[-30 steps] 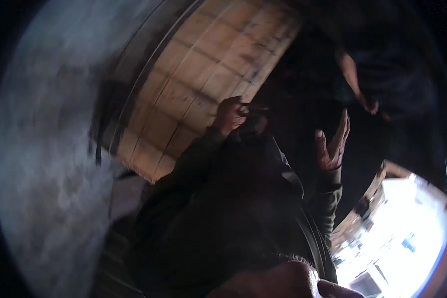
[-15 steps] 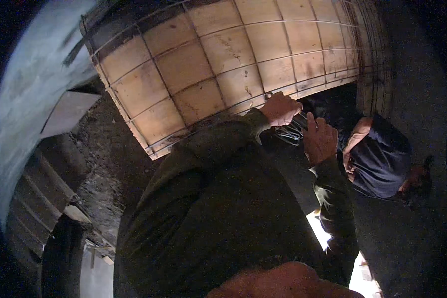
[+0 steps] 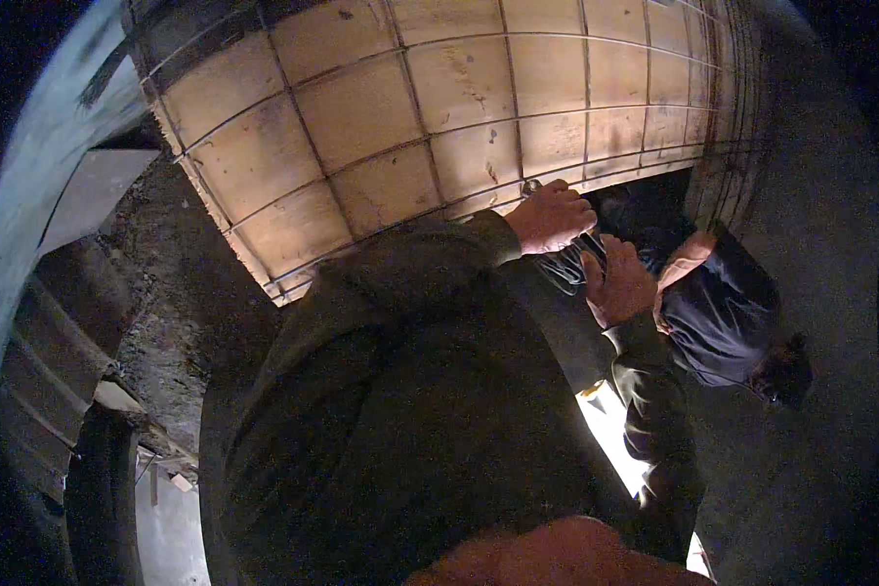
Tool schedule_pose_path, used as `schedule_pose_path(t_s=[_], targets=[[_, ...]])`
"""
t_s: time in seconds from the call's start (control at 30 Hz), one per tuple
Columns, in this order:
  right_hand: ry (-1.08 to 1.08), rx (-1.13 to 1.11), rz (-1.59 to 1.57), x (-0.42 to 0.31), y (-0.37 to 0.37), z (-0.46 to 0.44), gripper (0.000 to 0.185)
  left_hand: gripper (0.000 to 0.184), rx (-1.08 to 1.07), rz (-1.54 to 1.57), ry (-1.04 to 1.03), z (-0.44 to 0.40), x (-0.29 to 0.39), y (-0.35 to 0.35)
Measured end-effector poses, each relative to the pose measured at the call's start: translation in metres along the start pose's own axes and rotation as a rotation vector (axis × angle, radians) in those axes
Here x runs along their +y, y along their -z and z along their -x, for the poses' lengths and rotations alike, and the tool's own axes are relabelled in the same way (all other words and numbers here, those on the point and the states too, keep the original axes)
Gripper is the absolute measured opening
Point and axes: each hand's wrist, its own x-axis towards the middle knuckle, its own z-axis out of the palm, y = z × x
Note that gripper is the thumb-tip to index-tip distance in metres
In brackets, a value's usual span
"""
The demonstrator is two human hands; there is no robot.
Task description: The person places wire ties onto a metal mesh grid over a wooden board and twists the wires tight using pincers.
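My left hand [image 3: 554, 219] is closed just below the lowest bar of a wire-tied steel mesh [image 3: 415, 98]. A bundle of thin wire [image 3: 560, 273] comes out from under its fingers in loops. By the upper edge of that fist a small metal piece [image 3: 529, 188] shows at the bar; its kind is unclear. My right hand [image 3: 622, 283] is close beside the wire, on the right, thumb apart from the raised fingers. Whether it touches the wire cannot be made out.
Light wooden boards [image 3: 352, 112] lie behind the mesh. A co-worker in a dark shirt [image 3: 728, 308] is close on the right, one forearm [image 3: 687, 258] near my right hand. A rough dark wall [image 3: 171, 283] and a pale panel [image 3: 98, 195] are on the left.
The view has shifted a little, and the mesh sits slightly farther left. My right hand has tilted, its thumb now farther from its fingers. My left hand stays closed by the bar.
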Motion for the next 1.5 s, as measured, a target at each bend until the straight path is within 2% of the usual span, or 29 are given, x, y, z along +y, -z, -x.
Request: schedule_pose_path(t_s=[0.03,0.1,0.2,0.23,0.3,0.33,0.4,0.43,0.47,0.5,0.53,0.57,0.6,0.67,0.73,0.77,0.8,0.87,0.97,1.03,1.07,1.13,1.17,1.2,1.27,1.33,1.37,1.47,1.5], targets=[[-0.002,-0.007,0.003,-0.001,0.002,0.000,0.038,0.019,0.002,0.007,0.002,0.002,-0.001,0.000],[-0.049,-0.046,-0.023,-0.005,0.007,-0.002,0.031,0.028,0.220,-0.015,0.002,0.007,-0.001,-0.001],[-0.109,-0.121,-0.156,-0.009,0.010,-0.006,0.027,0.037,0.300,0.054,-0.069,0.014,-0.001,-0.007],[-0.109,-0.128,-0.156,-0.008,0.009,-0.007,0.027,0.037,0.300,0.056,-0.063,0.016,0.004,-0.007],[-0.293,-0.323,-0.223,-0.008,0.006,-0.008,0.027,0.029,0.346,0.001,-0.016,0.020,0.015,-0.008],[-0.294,-0.327,-0.225,0.000,-0.003,-0.006,0.027,0.030,0.364,-0.005,-0.027,0.021,0.015,-0.009],[-0.121,-0.325,-0.410,0.027,-0.030,0.004,0.033,0.031,0.294,-0.044,-0.017,0.020,0.012,-0.018],[-0.121,-0.325,-0.411,0.033,-0.035,0.004,0.033,0.032,0.226,-0.088,-0.010,0.019,0.010,-0.019],[-0.216,-0.510,-0.649,0.038,-0.038,0.005,0.033,0.032,0.223,-0.084,-0.009,0.020,0.010,-0.021],[-0.310,-0.688,-0.887,0.041,-0.040,0.005,0.033,0.032,0.113,-0.053,0.009,0.020,0.008,-0.019],[-0.369,-0.757,-1.011,0.039,-0.043,0.011,0.034,0.032,0.003,-0.020,0.015,0.019,0.006,-0.018],[-0.439,-0.823,-1.128,0.037,-0.047,0.017,0.034,0.030,-0.010,0.016,-0.058,0.020,-0.001,-0.015],[-0.408,-0.499,-0.558,0.014,-0.054,0.026,0.039,0.028,0.011,0.031,-0.088,0.019,-0.002,-0.015],[-0.438,-0.161,0.044,-0.014,-0.034,0.026,0.044,0.024,0.017,0.108,-0.098,0.012,-0.005,-0.010],[-0.230,-0.194,0.013,-0.036,0.027,0.017,0.045,0.021,-0.070,0.136,-0.052,0.006,-0.002,-0.006],[-0.267,-0.178,0.017,-0.033,0.022,0.023,0.045,0.019,-0.136,0.094,-0.032,0.004,-0.001,-0.009],[-0.255,-0.119,0.064,-0.032,0.012,0.024,0.046,0.017,-0.070,0.088,-0.039,-0.001,0.005,-0.001],[-0.253,-0.059,0.110,-0.031,0.006,0.024,0.046,0.016,-0.077,0.083,-0.062,-0.002,0.008,0.003],[-0.369,-0.280,-0.068,-0.033,0.013,0.021,0.044,0.015,-0.061,0.132,-0.045,0.001,0.008,0.002],[-0.308,-0.118,-0.081,-0.035,0.012,0.022,0.041,0.018,-0.017,0.102,0.007,0.003,0.011,0.004],[-0.309,-0.119,-0.082,-0.034,0.011,0.022,0.041,0.018,-0.019,0.103,0.008,0.006,0.010,0.003],[-0.220,0.009,-0.174,-0.022,-0.006,0.030,0.039,0.026,0.136,0.120,0.013,0.012,0.009,0.000],[-0.187,0.052,-0.203,-0.013,-0.020,0.036,0.039,0.026,0.135,0.120,0.015,0.014,0.011,0.001],[-0.331,-0.154,-0.348,0.009,-0.064,0.050,0.040,0.030,0.164,0.065,0.020,0.013,0.013,0.006],[-0.473,-0.370,-0.495,0.027,-0.074,0.046,0.041,0.035,0.202,-0.029,-0.020,0.015,0.014,0.009],[-0.834,-0.835,-1.431,0.030,-0.025,0.019,0.043,0.032,0.144,-0.047,-0.040,0.018,0.010,0.003],[-0.832,-0.833,-1.432,0.028,-0.021,0.017,0.043,0.030,0.088,-0.069,-0.059,0.018,0.008,0.002],[-0.643,-0.779,-1.181,0.005,0.001,0.017,0.038,0.024,-0.028,-0.074,-0.078,0.010,0.004,0.005],[-0.373,-0.388,-0.641,-0.020,0.024,0.014,0.037,0.022,-0.084,-0.079,-0.085,0.006,0.002,0.007]])
